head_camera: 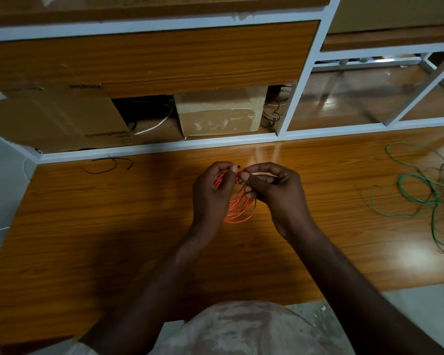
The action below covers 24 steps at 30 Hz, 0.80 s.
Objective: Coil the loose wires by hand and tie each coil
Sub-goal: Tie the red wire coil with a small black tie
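I look down on a glossy wood-grain tabletop (113, 226), orange-brown, with bright lamp glare on its right side and deep shadow toward me. Behind it runs a white metal frame (296, 103) carrying wood-grain panels; under the lower panel sit two cardboard boxes, a large one (51, 119) at the left and a smaller, tape-shiny one (218, 114) near the middle, with dark and white cables in the gap between them. A short black wire piece (108, 166) lies on the table by the frame's bottom rail, well apart from my hands. Far right, a loose green wire (420, 185) sprawls in open, untidy loops across the surface. Over the middle of the table I hold the coil of thin orange wire (237, 208) clear of the wood; its loops form a long oval with its long axis running from my fingertips down toward my body, and the free rounded end hangs below my hands. My left hand (210, 193) is closed around the coil's left side, thumb pressed near the top. My right hand (274, 193) pinches the top of the coil, thumb and forefinger shut on it beside a small dark tip; whether that tip is a tie or a wire end I cannot tell.
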Tool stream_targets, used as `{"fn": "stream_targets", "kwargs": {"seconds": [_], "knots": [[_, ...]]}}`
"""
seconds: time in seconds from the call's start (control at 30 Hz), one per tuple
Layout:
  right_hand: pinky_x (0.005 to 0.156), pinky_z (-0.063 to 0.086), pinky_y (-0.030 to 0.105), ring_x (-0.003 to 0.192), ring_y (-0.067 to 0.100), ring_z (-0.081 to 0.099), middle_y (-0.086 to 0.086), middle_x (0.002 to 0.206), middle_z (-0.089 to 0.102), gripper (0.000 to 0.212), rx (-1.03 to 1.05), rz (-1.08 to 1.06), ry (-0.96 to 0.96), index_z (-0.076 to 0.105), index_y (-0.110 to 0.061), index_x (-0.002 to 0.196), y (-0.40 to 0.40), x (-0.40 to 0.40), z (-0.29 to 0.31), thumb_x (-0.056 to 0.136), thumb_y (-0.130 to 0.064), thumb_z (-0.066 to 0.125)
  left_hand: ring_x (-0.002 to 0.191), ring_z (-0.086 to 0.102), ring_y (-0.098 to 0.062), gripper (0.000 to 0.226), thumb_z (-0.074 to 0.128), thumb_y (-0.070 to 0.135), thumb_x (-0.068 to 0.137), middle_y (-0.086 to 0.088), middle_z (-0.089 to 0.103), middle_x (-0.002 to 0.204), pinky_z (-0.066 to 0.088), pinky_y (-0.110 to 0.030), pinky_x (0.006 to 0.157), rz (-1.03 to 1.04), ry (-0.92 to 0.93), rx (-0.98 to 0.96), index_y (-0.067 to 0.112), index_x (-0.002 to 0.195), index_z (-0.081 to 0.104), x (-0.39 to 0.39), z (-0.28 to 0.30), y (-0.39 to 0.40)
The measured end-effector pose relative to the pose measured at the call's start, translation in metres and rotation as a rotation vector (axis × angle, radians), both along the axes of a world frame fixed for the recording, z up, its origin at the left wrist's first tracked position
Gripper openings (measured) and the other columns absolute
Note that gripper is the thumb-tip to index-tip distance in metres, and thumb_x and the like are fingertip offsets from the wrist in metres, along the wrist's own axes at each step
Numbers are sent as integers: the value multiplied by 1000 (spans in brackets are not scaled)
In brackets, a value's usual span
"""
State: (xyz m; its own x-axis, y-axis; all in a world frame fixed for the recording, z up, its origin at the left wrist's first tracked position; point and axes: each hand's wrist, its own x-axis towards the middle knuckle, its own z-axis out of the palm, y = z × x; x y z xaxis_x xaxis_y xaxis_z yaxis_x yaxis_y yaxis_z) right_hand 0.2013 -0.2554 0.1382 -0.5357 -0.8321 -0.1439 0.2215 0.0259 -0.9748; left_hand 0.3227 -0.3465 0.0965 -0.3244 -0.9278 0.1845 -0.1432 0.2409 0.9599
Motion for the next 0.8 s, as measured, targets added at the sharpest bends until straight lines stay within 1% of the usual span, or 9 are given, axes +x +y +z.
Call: {"fn": "stream_targets", "kwargs": {"seconds": [0.07, 0.2, 0.4, 0.57, 0.7, 0.8], "knots": [[70, 61, 33, 76, 25, 71, 19, 91, 80, 14, -16, 1, 50, 80, -1, 106, 1, 3, 0, 93, -8, 80, 95, 73, -9, 14, 67, 28, 105, 9, 78, 97, 56, -28, 79, -1, 16, 9, 18, 106, 76, -2, 1, 1], [69, 60, 32, 75, 23, 71, 19, 91, 79, 13, -38, -19, 92, 81, -1, 106, 1, 4, 2, 94, -8, 79, 90, 73, -7, 13, 68, 26, 105, 8, 77, 92, 51, -18, 74, 10, 32, 5, 16, 102, 76, -3, 5, 3], [71, 61, 33, 77, 23, 71, 21, 91, 78, 15, -55, -33, 93, 81, 0, 107, -1, 3, 2, 94, -7, 79, 88, 71, -3, 9, 68, 25, 105, 11, 76, 89, 48, -13, 72, 6, 35, 4, 23, 99, 75, -4, 10, 4], [72, 62, 34, 78, 24, 72, 22, 91, 78, 15, -51, -33, 98, 81, -1, 108, 0, 2, -1, 95, -8, 78, 87, 71, -5, 10, 68, 24, 105, 10, 76, 89, 49, -16, 71, -7, 18, -35, 17, 101, 76, -3, 11, 5], [72, 62, 33, 79, 25, 72, 23, 91, 78, 16, -53, -38, 98, 80, 0, 109, 0, 1, -1, 95, -8, 78, 88, 72, -5, 9, 68, 23, 105, 11, 76, 90, 50, -18, 72, -28, 3, -79, 19, 102, 75, -1, 11, 7], [73, 63, 34, 75, 25, 73, 22, 87, 78, 23, -25, -60, 76, 78, -4, 116, 0, -1, 0, 93, -10, 80, 88, 73, -7, 10, 67, 23, 106, 11, 76, 92, 51, -19, 71, -75, 3, -91, 19, 106, 76, 0, 10, 8]]}}
